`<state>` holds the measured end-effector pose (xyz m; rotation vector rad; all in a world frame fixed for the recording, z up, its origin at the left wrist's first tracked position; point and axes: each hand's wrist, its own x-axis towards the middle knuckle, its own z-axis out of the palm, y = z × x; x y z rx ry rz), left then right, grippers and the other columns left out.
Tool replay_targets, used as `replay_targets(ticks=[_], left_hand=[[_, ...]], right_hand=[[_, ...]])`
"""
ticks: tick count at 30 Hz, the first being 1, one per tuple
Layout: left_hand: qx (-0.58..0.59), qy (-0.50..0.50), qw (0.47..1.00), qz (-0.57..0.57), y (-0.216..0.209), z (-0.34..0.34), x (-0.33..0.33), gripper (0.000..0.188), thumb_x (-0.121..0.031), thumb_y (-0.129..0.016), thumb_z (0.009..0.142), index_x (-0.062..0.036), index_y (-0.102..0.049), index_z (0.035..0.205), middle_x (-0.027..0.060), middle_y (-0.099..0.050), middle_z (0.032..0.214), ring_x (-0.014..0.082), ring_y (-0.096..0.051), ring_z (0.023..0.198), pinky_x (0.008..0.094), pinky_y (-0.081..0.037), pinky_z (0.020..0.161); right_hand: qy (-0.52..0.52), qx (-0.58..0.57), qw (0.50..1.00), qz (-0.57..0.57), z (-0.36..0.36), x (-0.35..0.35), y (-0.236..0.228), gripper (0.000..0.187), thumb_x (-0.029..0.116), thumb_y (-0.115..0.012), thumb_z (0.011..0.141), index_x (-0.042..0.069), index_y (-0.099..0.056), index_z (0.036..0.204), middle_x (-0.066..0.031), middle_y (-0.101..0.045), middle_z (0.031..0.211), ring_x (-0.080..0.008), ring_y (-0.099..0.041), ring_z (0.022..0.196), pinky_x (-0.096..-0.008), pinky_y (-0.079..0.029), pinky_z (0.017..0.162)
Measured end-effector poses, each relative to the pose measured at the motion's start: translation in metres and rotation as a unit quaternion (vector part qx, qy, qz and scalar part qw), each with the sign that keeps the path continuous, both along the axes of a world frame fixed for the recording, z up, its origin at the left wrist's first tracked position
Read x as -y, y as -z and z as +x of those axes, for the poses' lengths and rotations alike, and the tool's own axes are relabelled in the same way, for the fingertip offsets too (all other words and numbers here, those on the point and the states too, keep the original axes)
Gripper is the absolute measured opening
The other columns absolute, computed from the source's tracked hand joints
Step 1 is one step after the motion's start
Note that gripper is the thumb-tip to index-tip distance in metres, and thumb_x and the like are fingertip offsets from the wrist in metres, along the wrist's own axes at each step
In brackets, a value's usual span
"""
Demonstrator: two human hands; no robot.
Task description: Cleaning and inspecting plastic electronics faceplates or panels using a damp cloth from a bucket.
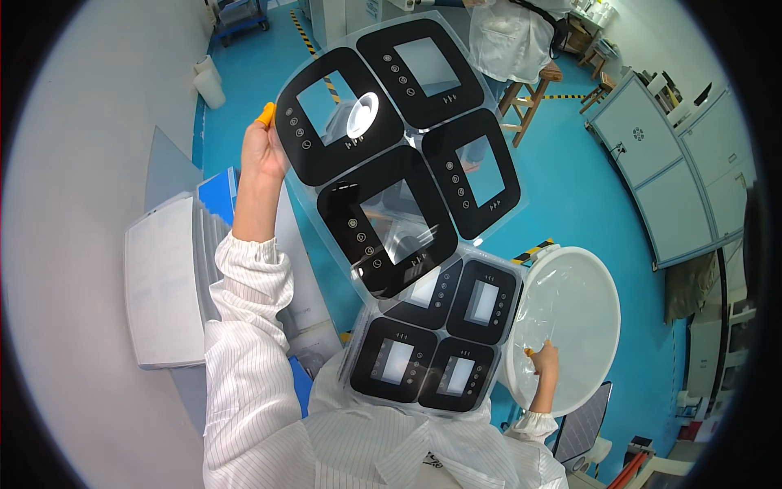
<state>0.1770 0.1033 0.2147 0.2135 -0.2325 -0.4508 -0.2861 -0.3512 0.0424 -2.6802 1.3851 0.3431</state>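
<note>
My left hand (264,151), a yellow cot on one finger, is closed on the left edge of a clear plastic sheet (391,122). This sheet carries several black rounded panels with see-through windows and small icons, and is held up tilted before me. Below it, by my lap, lies a stack of similar panel sheets (440,332), its far part covered by the raised sheet. At the right, my right hand (546,359) reaches over a round white bin (614,326). Its fingers, also with a yellow cot, are closed on clear plastic film (533,314) inside the bin.
At my left stands a stack of white sheets (167,285) beside a blue box (218,194). A person in a white coat (509,37) is at the far side near a wooden stool (529,98). Grey-white cabinets (652,163) line the right.
</note>
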Motion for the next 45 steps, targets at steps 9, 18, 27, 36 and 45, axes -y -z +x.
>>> replay_targets(ticks=[9, 18, 27, 36, 45], left_hand=[[0.007, -0.027, 1.0, 0.013, -0.009, -0.008, 0.004, 0.025, -0.008, -0.032, 0.09, 0.0066, -0.045, 0.106, 0.0194, -0.056, 0.098, 0.0249, -0.059, 0.089, 0.0332, -0.05, 0.08], [0.024, -0.022, 0.999, 0.007, -0.008, -0.005, -0.004, 0.027, -0.01, -0.032, 0.091, 0.0073, -0.045, 0.107, 0.0199, -0.056, 0.1, 0.025, -0.058, 0.09, 0.0348, -0.05, 0.081], [-0.095, -0.1, 0.99, 0.037, 0.006, 0.003, -0.013, 0.032, -0.019, -0.03, 0.092, 0.0037, -0.05, 0.102, 0.0165, -0.059, 0.096, 0.0261, -0.059, 0.087, 0.0365, -0.05, 0.078], [-0.222, -0.178, 0.959, -0.015, 0.063, 0.037, 0.019, 0.026, -0.012, -0.029, 0.091, 0.0029, -0.05, 0.093, 0.0134, -0.06, 0.085, 0.0225, -0.061, 0.075, 0.0318, -0.054, 0.068], [-0.339, -0.235, 0.911, 0.007, 0.062, 0.022, 0.047, 0.021, -0.006, -0.03, 0.086, -0.0001, -0.051, 0.087, 0.011, -0.06, 0.082, 0.0197, -0.061, 0.074, 0.0301, -0.053, 0.07]], right_hand=[[0.091, -0.071, 0.86, 0.496, -0.03, 0.036, 0.033, 0.021, 0.008, -0.065, 0.071, -0.006, -0.059, 0.086, -0.0096, -0.058, 0.067, -0.0218, -0.06, 0.055, -0.0331, -0.052, 0.046], [0.114, 0.377, 0.919, 0.03, -0.048, 0.076, 0.094, 0.007, 0.0, -0.052, 0.07, -0.001, -0.059, 0.072, -0.0099, -0.057, 0.062, -0.0164, -0.053, 0.053, -0.0289, -0.043, 0.051], [0.044, -0.065, 0.924, 0.375, -0.027, 0.041, 0.14, 0.057, 0.014, -0.05, 0.075, 0.002, -0.035, 0.129, -0.0174, -0.053, 0.111, -0.0279, -0.054, 0.091, -0.0359, -0.051, 0.069], [0.0, 0.292, 0.942, 0.167, -0.004, 0.019, 0.011, 0.029, 0.01, -0.048, 0.084, 0.0, -0.054, 0.11, -0.0112, -0.06, 0.075, -0.0146, -0.056, 0.059, -0.0286, -0.047, 0.051], [0.029, 0.339, 0.932, 0.121, -0.024, -0.044, -0.07, 0.024, 0.008, -0.047, 0.085, -0.001, -0.056, 0.105, -0.0122, -0.061, 0.08, -0.015, -0.058, 0.067, -0.0263, -0.044, 0.059]])
